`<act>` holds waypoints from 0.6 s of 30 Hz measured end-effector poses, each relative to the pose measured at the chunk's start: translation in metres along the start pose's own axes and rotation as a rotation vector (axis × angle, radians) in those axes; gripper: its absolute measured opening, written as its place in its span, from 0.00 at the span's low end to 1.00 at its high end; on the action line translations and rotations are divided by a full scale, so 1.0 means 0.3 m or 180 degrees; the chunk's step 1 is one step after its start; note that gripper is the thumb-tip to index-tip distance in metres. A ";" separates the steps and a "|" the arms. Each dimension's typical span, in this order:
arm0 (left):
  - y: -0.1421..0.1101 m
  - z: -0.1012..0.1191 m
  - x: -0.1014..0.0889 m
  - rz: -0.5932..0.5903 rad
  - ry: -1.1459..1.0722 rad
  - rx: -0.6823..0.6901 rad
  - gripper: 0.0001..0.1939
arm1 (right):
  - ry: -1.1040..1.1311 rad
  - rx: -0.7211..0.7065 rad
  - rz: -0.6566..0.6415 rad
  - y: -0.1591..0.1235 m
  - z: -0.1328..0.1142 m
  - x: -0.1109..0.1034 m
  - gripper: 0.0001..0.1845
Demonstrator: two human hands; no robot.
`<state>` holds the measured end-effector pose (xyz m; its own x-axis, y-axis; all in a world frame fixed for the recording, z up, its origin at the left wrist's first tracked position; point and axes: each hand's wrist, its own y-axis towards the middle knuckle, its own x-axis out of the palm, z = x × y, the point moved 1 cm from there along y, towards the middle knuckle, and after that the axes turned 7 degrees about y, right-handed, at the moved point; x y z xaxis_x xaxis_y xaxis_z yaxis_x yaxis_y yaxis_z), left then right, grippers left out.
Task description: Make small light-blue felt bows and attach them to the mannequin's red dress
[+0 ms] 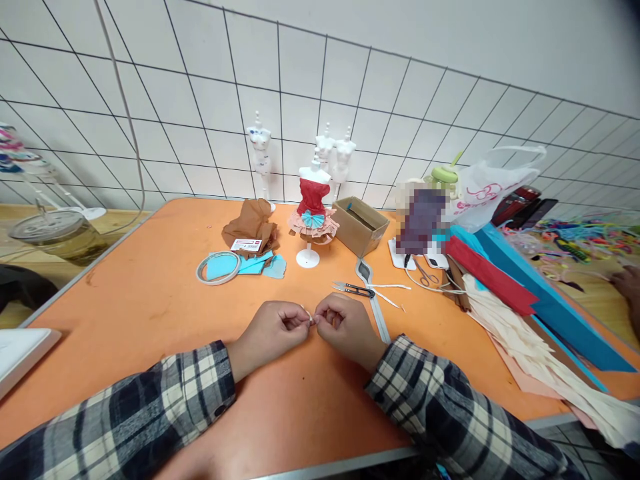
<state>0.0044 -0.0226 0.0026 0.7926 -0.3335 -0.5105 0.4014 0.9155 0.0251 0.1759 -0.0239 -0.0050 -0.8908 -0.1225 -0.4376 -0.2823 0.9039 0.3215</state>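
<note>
My left hand point(275, 331) and my right hand point(347, 327) meet over the orange table, fingertips pinched close together. A tiny pale piece point(309, 316) shows at the left fingertips; it is too small to name. Both hands are closed. Just beyond my right hand lie black thread snips point(356, 289) and a grey zipper-like strip point(379, 313) with white cords point(393, 287). Behind the hands stands a small dress form point(307, 257) wearing a red top point(313, 195), a blue bow point(313, 219) and a ruffled pink and brown skirt point(325, 228).
Left of the form lie brown crepe paper point(250, 223), blue paper pieces point(274, 267) and a tape roll point(200, 270). A cardboard box point(357, 233), scissors point(427, 275) and coloured paper stacks point(520, 327) sit rightward. White mannequins point(261, 157) line the wall. Another person's hand point(627, 293) appears far right.
</note>
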 end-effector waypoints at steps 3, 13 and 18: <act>0.005 -0.007 -0.005 0.0053 0.0021 0.0029 0.10 | 0.0316 0.0247 0.0009 0.007 0.008 0.001 0.04; 0.010 -0.023 -0.014 0.0026 -0.0135 0.0146 0.15 | 0.0054 0.0198 0.0263 0.007 0.014 -0.013 0.04; 0.009 -0.027 -0.011 0.0047 -0.0069 0.0078 0.13 | 0.0232 0.0288 0.0151 0.005 0.029 -0.003 0.04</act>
<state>-0.0007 -0.0172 -0.0025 0.8082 -0.3250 -0.4911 0.4005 0.9147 0.0538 0.1795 -0.0189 -0.0115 -0.9268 -0.1052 -0.3605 -0.2088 0.9422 0.2619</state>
